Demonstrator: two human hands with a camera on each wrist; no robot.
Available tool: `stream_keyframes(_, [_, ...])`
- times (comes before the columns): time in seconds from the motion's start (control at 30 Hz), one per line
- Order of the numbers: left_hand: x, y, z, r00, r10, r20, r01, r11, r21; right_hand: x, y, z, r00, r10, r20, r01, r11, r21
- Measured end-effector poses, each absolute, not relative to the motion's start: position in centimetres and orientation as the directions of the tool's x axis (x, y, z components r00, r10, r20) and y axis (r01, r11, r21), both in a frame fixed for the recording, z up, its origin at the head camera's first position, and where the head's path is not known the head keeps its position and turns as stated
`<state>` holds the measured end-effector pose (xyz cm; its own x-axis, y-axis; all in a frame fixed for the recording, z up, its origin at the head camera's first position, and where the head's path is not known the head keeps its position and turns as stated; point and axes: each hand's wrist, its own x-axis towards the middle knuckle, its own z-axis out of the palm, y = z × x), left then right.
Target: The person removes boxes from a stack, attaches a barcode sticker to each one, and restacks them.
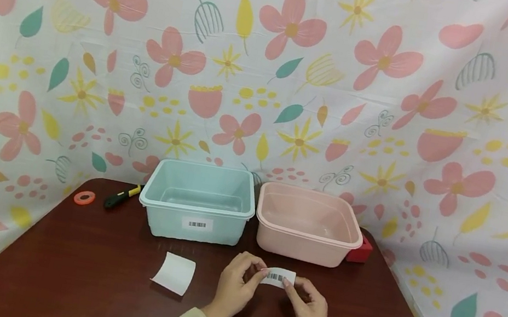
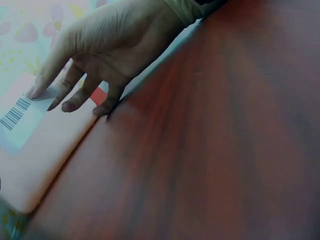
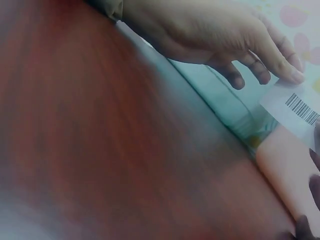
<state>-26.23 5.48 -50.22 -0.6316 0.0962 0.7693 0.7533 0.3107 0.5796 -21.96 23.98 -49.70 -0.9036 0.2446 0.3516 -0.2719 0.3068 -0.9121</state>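
In front of the pink basin (image 1: 304,249), a white barcode label (image 1: 278,277) is held above the table between both hands. My left hand (image 1: 234,285) pinches its left end with thumb and finger. At the other end, my right hand (image 1: 311,314) pinches the label, thumb on the printed face. The left wrist view shows the right hand (image 2: 110,45) on the label (image 2: 17,117), the red object partly behind it. From the right wrist, the left hand (image 3: 215,35) appears at the label's (image 3: 295,112) other end. The pale blue basin (image 1: 194,233) bears a similar barcode label (image 1: 197,224).
A curled white paper sheet (image 1: 175,273) lies left of the hands on the dark wooden table (image 1: 81,275). At the back left are an orange ring (image 1: 84,198) and a green-and-yellow-handled tool (image 1: 122,197). A red object (image 1: 360,251) sits partly behind the pink basin.
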Motion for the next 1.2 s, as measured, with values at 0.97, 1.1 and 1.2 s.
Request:
stream_keyframes(0.97, [-31.3,12.4,-50.2,-0.546,-0.119,0.829,0.629,0.595,0.5,-27.8,27.6,-50.2,-0.716,0.454,0.531,-0.229,0.565,-0.792])
stream_keyframes(1.1, [-31.6,12.8,-50.3,-0.521,-0.137,0.843,0.611,0.63,0.48,-28.0,27.4,-50.2,-0.705,0.474,0.528,-0.187,0.594,-0.782])
stream_keyframes(1.2, [-31.7,13.2,-50.4,-0.497,-0.14,0.856,0.599,0.659,0.455,-28.1,27.3,-50.5,-0.693,0.505,0.515,-0.142,0.605,-0.784])
